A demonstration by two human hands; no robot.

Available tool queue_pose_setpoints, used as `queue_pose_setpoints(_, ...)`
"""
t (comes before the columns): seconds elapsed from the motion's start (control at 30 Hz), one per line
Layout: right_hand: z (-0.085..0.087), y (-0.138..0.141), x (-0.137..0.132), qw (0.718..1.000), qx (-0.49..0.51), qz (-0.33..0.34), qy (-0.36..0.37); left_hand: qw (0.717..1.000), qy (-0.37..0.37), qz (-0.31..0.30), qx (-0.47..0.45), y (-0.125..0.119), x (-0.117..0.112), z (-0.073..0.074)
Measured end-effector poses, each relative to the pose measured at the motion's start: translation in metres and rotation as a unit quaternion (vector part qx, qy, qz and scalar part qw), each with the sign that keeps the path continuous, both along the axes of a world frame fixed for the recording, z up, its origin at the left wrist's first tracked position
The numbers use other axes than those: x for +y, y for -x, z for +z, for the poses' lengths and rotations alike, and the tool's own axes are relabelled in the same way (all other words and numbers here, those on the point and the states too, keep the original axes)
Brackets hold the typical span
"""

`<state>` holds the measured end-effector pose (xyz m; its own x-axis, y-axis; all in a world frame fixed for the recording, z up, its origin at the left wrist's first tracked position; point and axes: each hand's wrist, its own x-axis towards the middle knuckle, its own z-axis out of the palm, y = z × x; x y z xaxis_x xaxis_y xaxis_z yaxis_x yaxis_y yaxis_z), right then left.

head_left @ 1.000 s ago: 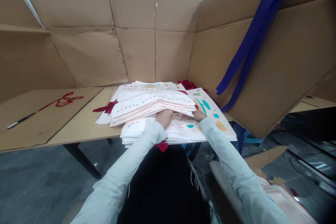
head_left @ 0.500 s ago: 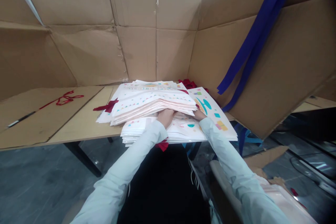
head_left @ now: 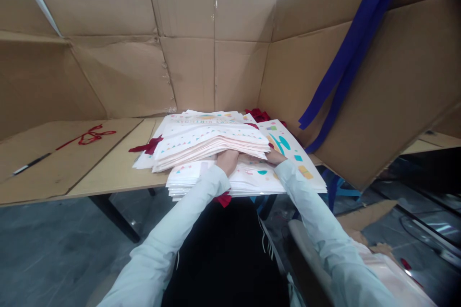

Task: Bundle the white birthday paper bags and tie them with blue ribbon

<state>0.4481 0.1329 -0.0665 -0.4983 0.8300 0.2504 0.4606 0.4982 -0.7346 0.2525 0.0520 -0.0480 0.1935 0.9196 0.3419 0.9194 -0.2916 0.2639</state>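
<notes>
A stack of white printed sheets [head_left: 201,146], patterned with small coloured triangles, lies over a lower stack of similar sheets [head_left: 252,180]. My left hand [head_left: 227,160] reaches under the raised front edge of the upper stack, its fingers hidden beneath. To its right, my right hand [head_left: 275,157] is also tucked under that edge, with the fingers out of sight. Dark red fabric [head_left: 147,146] pokes out at the stack's left side. Another red piece [head_left: 224,199] hangs below the lower stack's front edge.
Cardboard walls [head_left: 187,72] enclose the table [head_left: 118,165] at the back and right. Blue-purple strips [head_left: 345,57] hang down on the right. A red cord [head_left: 90,136] tied to a dark, white-tipped stick [head_left: 32,163] lies at left. More red fabric [head_left: 258,115] sits behind the stacks.
</notes>
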Motion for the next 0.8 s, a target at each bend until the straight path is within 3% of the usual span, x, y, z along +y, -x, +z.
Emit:
queue_pose_setpoints(0.17, 0.015, -0.018, -0.012, 0.994, -0.086, 0.072, 0.007, 1.000, -0.002, -0.009, 0.002, 0.001, 0.000, -0.001)
queue_pose_setpoints(0.33, 0.009, -0.050, -0.031, 0.981, -0.191, -0.011, -0.035, 1.000, 0.000, -0.012, -0.004, 0.002, -0.002, 0.000)
queue_pose_setpoints(0.5, -0.005, -0.065, -0.055, 0.980, -0.106, -0.146, -0.086, 1.000, -0.007, -0.014, -0.013, 0.001, -0.003, 0.000)
queue_pose_setpoints(0.6, -0.002, -0.063, -0.058, 0.988, -0.005, -0.152, -0.027, 0.999, -0.023, -0.020, -0.016, 0.001, -0.003, 0.000)
queue_pose_setpoints(0.7, 0.005, -0.057, -0.047, 0.977, 0.065, -0.187, 0.074, 1.000, -0.022, -0.013, -0.010, 0.001, -0.003, 0.001)
queue_pose_setpoints(0.8, 0.008, -0.048, -0.030, 0.964, 0.028, -0.259, 0.049, 1.000, -0.002, 0.003, -0.003, 0.000, -0.003, 0.002)
